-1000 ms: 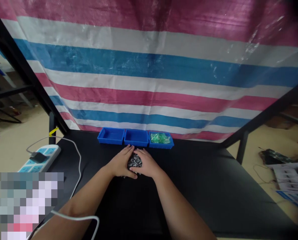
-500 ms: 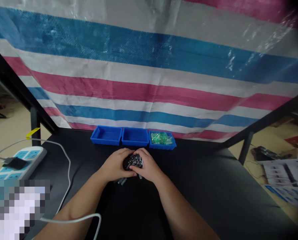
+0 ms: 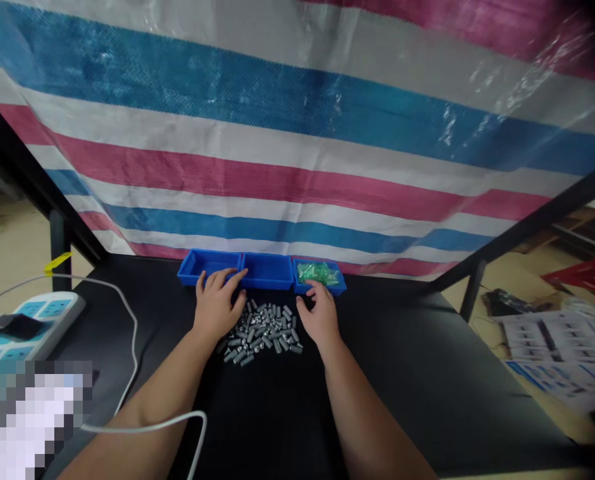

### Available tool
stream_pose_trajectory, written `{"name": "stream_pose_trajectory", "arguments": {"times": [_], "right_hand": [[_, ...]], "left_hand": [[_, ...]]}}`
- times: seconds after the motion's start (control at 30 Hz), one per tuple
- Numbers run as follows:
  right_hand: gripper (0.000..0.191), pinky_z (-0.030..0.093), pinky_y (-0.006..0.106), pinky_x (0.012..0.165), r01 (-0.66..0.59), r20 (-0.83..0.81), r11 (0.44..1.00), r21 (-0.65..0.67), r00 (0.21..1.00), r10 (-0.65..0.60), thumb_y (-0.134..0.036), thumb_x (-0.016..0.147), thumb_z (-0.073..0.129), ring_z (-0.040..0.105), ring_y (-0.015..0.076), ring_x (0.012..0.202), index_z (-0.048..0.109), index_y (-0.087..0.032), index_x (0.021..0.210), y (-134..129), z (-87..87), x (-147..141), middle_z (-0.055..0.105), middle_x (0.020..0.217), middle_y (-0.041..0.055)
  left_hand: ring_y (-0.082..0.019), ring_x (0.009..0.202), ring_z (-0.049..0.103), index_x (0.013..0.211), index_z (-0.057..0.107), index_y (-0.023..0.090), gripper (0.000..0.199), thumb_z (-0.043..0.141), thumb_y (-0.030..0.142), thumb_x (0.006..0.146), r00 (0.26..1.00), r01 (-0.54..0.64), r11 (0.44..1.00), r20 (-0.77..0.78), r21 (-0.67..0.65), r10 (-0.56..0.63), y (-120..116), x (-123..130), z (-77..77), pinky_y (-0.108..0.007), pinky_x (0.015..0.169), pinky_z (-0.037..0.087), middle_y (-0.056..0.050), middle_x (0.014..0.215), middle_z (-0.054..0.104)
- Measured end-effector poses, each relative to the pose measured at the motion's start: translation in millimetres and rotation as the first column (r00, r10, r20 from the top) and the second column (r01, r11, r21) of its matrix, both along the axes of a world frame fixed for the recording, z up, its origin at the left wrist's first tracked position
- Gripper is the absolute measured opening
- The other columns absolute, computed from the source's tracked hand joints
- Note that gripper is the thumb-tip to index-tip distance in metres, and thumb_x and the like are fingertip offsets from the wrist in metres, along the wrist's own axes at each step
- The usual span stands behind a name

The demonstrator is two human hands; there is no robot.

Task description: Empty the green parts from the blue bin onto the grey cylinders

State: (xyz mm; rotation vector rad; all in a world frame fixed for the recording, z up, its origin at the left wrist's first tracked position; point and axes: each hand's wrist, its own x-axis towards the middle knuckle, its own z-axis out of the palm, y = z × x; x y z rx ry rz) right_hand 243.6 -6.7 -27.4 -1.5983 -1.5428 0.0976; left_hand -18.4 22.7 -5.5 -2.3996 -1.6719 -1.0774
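Observation:
A loose heap of small grey metal cylinders, perhaps short screws or pins (image 3: 260, 331), lies on the black tabletop (image 3: 402, 373). My left hand (image 3: 217, 305) rests open beside the heap's left side, its fingertips reaching the front rim of the left blue plastic tray (image 3: 192, 268). My right hand (image 3: 320, 315) is open to the right of the heap, with its fingertips at the front of the right blue tray (image 3: 335, 283). That tray holds small green pieces in clear bags (image 3: 318, 272). The middle blue tray (image 3: 267, 272) shows no contents.
A white power strip (image 3: 32, 323) with a black plug sits at the table's left edge. A white cable (image 3: 134, 347) runs across the table towards my left arm. A striped tarp (image 3: 297, 167) hangs behind. Printed sheets (image 3: 552, 347) lie on the floor at right.
My cupped hands have opened and moved apart towards the trays. The grey cylinders they held now lie spread in a heap on the table.

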Motion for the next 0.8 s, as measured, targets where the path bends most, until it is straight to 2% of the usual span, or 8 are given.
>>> {"name": "stream_pose_trajectory", "arguments": {"times": [0.1,0.33,0.47,0.57,0.63,0.7,0.77,0.8], "right_hand": [[0.045,0.051,0.046,0.091,-0.005,0.018,1.000,0.002,1.000,0.005,-0.028,0.083,0.062,0.058,0.0271,0.094,0.058,-0.019,0.127,4,-5.1,-3,0.061,0.096,0.0077],[0.046,0.050,0.048,0.095,-0.032,0.044,0.999,0.002,0.999,0.032,-0.028,0.082,0.063,0.058,0.0288,0.098,0.058,-0.019,0.127,8,-6.2,-5,0.060,0.100,0.0096],[0.045,0.050,0.048,0.094,-0.035,0.055,0.999,-0.005,0.998,0.035,-0.029,0.082,0.063,0.058,0.0286,0.097,0.059,-0.019,0.125,9,-4.7,-3,0.060,0.099,0.0092],[0.045,0.052,0.043,0.088,-0.045,0.018,0.999,-0.013,0.999,0.045,-0.031,0.082,0.063,0.059,0.0264,0.092,0.058,-0.020,0.125,8,-3.3,-2,0.061,0.098,0.0082],[0.043,0.053,0.037,0.077,-0.030,-0.026,0.999,-0.034,0.999,0.029,-0.032,0.083,0.063,0.059,0.0224,0.080,0.057,-0.020,0.125,5,-0.3,-2,0.061,0.091,0.0047],[0.037,0.050,0.032,0.066,-0.024,-0.054,0.998,-0.056,0.998,0.021,-0.032,0.085,0.061,0.055,0.0184,0.068,0.058,-0.021,0.120,1,5.2,-1,0.057,0.079,-0.0003],[0.024,0.047,0.029,0.062,-0.085,-0.036,0.993,-0.079,0.996,0.082,-0.030,0.086,0.060,0.053,0.0159,0.062,0.061,-0.022,0.109,-5,12.4,-1,0.053,0.072,-0.0029],[0.019,0.046,0.029,0.063,-0.144,-0.014,0.985,-0.100,0.990,0.143,-0.027,0.086,0.061,0.053,0.0156,0.064,0.063,-0.023,0.104,-9,16.1,-1,0.054,0.073,-0.0025]], "left_hand": [[-0.029,0.128,0.054,0.133,0.062,0.035,0.042,0.055,0.032,0.093,0.999,0.044,0.999,-0.005,-0.027,-0.044,3,-2,-3.3,-0.061,0.124,0.013,-0.004,0.138,0.062],[-0.030,0.134,0.051,0.133,0.062,0.030,0.044,0.055,0.028,0.090,0.992,0.125,0.991,0.019,-0.055,-0.124,10,-11,-7.9,-0.065,0.123,0.012,-0.006,0.144,0.059],[-0.032,0.139,0.047,0.136,0.059,0.029,0.048,0.055,0.026,0.088,0.990,0.143,0.987,0.030,-0.076,-0.141,10,-12,-7.5,-0.067,0.122,0.011,-0.007,0.145,0.058],[-0.033,0.142,0.044,0.136,0.058,0.028,0.048,0.055,0.025,0.088,0.988,0.146,0.988,0.057,-0.059,-0.143,7,-11,-2.4,-0.068,0.122,0.009,-0.007,0.144,0.059],[-0.032,0.137,0.048,0.131,0.061,0.026,0.042,0.054,0.025,0.089,0.989,0.132,0.991,0.073,-0.023,-0.130,2,-11,3.1,-0.064,0.123,0.015,-0.007,0.137,0.062],[-0.029,0.125,0.056,0.122,0.064,0.024,0.034,0.053,0.026,0.090,0.990,0.113,0.994,0.083,-0.003,-0.112,-3,-13,8.4,-0.055,0.118,0.032,-0.008,0.125,0.066],[-0.027,0.112,0.061,0.117,0.065,0.024,0.029,0.053,0.028,0.091,0.991,0.107,0.993,0.090,-0.042,-0.103,-9,-15,11.8,-0.045,0.105,0.046,-0.007,0.113,0.067],[-0.026,0.108,0.062,0.117,0.065,0.024,0.029,0.054,0.029,0.091,0.991,0.109,0.990,0.089,-0.086,-0.102,-11,-17,12.6,-0.042,0.099,0.049,-0.007,0.112,0.066]]}}
